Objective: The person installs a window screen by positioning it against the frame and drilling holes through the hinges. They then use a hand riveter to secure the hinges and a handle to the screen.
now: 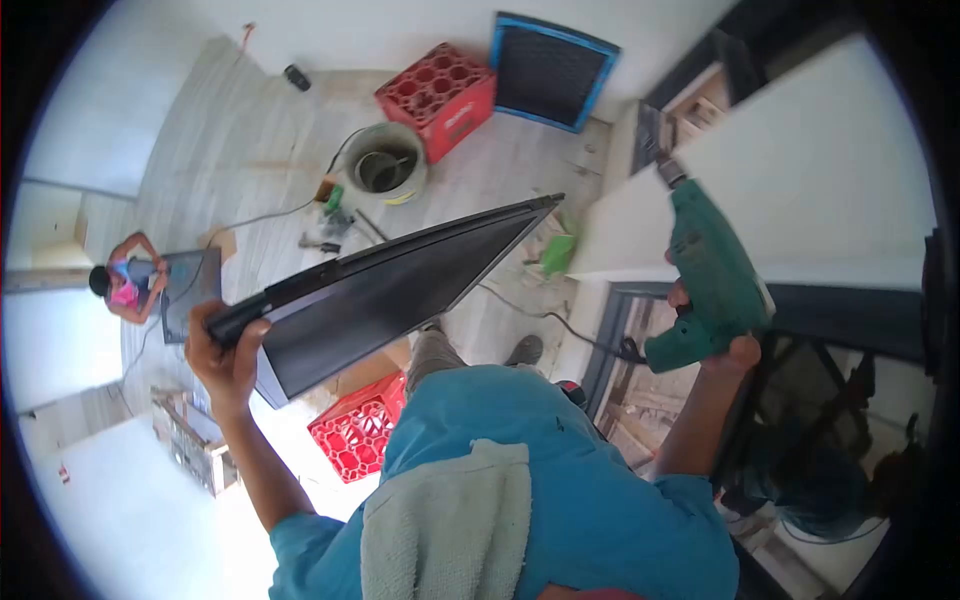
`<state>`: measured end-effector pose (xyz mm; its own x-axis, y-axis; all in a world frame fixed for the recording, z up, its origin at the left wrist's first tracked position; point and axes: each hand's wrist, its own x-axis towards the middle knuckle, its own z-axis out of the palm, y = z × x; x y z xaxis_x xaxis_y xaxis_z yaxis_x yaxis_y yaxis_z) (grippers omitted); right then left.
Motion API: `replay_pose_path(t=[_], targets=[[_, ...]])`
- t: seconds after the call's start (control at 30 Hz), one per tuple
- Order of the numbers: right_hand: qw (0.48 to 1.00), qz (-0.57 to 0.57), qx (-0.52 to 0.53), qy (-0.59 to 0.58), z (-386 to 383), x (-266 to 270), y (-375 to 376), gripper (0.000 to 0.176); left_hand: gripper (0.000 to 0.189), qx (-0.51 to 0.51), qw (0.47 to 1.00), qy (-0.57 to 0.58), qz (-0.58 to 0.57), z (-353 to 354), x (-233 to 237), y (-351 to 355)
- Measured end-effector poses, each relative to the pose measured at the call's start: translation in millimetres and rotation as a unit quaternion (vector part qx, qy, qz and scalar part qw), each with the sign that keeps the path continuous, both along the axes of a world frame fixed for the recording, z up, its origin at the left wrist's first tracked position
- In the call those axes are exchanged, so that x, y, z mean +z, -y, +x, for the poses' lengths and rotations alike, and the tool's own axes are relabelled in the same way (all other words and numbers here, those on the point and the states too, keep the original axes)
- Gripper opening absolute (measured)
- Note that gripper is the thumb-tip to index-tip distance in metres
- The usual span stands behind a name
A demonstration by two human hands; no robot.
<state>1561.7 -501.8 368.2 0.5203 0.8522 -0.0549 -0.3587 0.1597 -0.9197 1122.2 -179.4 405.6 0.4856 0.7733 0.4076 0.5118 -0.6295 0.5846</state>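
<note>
I have the left hand (228, 365) closed round the left end of a dark framed panel (390, 295), thumb on the side facing me, fingers going behind; over on the other side my right hand (742, 353) is wrapped about a green power drill (715, 255), mostly hidden behind it, and whether the trigger is pressed I cannot tell; the panel is up in the air ahead of the blue shirt (555, 420), above the floor (270, 130), and the drill sits off to the right, just beside the white wall (820, 160); the panel looks stiff and flat to me, fairly light but awkward, since I've got it by one end and the far corner would want to dip; the face could be smooth and easy to mark, so I'd take hold by the frame, ideally with a palm under the middle; the drill I judge dense and front-heavy, hard-shelled, best held by its handle, with the cord (540, 316) kept slack; direction now: the panel's long axis slants from my left fist away and rightward, its far corner towards the wall side; the drill's long axis runs away from me, leaning slightly left, chuck (671, 172) foremost, its handle turned in towards the panel.
</note>
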Motion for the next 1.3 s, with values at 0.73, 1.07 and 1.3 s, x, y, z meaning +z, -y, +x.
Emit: replay_pose_path(t=[0.73, 1.07, 1.3], targets=[[0.600, -0.433, 0.558, 0.377, -327, -527, -470, 0.127, 0.025, 0.389, 0.887, -0.114, -0.220, -255, -233, -97], [0.488, -0.385, 0.501, 0.602, -390, -822, -528, 0.112, 0.033, 0.552, 0.787, -0.137, -0.237, -347, -379, -142], [0.549, -0.290, 0.421, 0.661, -370, -911, -529, 0.101, 0.037, 0.614, 0.724, -0.172, -0.264, -381, -447, -164]])
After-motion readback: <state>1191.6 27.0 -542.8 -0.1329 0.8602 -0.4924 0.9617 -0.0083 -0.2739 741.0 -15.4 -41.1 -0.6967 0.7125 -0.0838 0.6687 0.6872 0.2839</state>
